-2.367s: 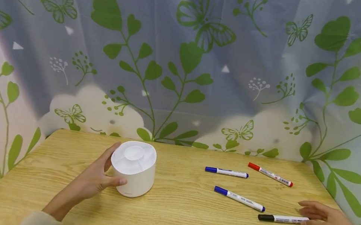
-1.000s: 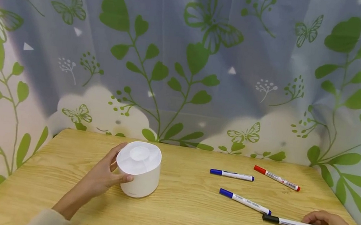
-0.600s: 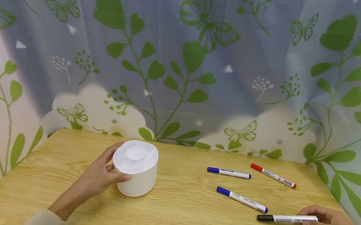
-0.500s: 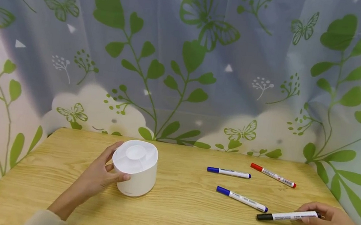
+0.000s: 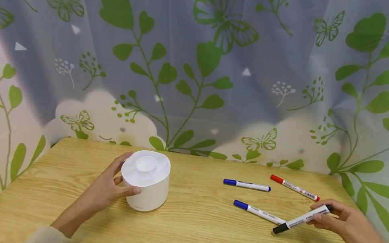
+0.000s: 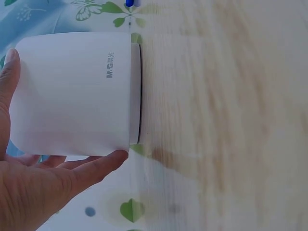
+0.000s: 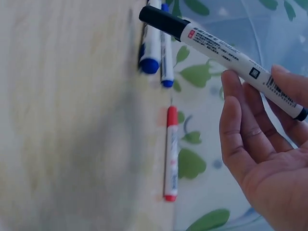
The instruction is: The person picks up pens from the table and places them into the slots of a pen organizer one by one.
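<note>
A white round desk organizer [image 5: 149,193] with a divided top stands on the table at the left of the head view. My left hand [image 5: 106,189] holds it from its left side, thumb on the front wall and fingers behind. In the left wrist view, the organizer [image 6: 72,96] shows a small printed logo near its base. My right hand [image 5: 346,221] pinches a black-capped white marker [image 5: 302,220] near its rear end, raised off the table and tilted cap-down. In the right wrist view, the thumb and fingers close on the black marker [image 7: 226,53].
Right of the organizer, a blue marker [image 5: 246,185] lies toward the back, with a second blue marker [image 5: 260,212] nearer, its end partly behind the black one. A red marker [image 5: 295,187] lies at back right. A patterned curtain [image 5: 200,77] hangs behind the wooden table [image 5: 188,234].
My right hand has taken hold of the black marker, lifted it off the table and tilted it with its rear end up. The left hand still holds the organizer in place.
</note>
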`<state>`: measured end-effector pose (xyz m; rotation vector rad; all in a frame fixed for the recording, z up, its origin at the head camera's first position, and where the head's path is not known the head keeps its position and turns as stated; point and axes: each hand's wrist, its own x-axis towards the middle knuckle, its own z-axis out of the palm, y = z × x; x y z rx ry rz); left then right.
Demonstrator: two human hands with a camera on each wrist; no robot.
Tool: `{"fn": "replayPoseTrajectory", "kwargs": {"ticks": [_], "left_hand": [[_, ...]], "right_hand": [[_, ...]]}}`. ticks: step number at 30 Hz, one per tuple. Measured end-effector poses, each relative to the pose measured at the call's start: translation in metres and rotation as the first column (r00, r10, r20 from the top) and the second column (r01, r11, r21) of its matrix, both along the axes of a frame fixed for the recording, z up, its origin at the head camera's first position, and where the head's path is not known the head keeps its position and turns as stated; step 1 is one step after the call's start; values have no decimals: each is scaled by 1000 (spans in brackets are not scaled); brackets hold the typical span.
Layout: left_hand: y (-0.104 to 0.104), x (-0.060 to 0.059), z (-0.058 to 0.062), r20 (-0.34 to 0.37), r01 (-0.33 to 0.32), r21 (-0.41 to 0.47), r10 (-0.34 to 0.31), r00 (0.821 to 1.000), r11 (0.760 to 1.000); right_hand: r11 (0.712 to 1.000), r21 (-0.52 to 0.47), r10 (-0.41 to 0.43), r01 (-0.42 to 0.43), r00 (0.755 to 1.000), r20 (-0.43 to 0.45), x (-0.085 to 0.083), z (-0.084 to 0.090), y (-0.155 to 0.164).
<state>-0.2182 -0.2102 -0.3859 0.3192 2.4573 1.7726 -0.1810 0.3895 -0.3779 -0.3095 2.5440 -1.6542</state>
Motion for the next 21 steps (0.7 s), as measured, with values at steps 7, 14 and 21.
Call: {"fn": "replayPoseTrajectory", "kwargs": {"ticks": [7, 14, 21], "left_hand": [[0, 3, 1, 10, -9, -41, 10, 1000, 999], [0, 3, 3, 3, -3, -22, 3, 1000, 1000], [1, 2, 4, 6, -1, -24, 1, 1000, 1000]], "right_hand": [[993, 108, -48, 56, 996, -80, -2, 18, -29], [998, -70, 1, -12, 988, -157, -7, 27, -62], [987, -157, -7, -18, 988, -157, -10, 37, -94]]}}
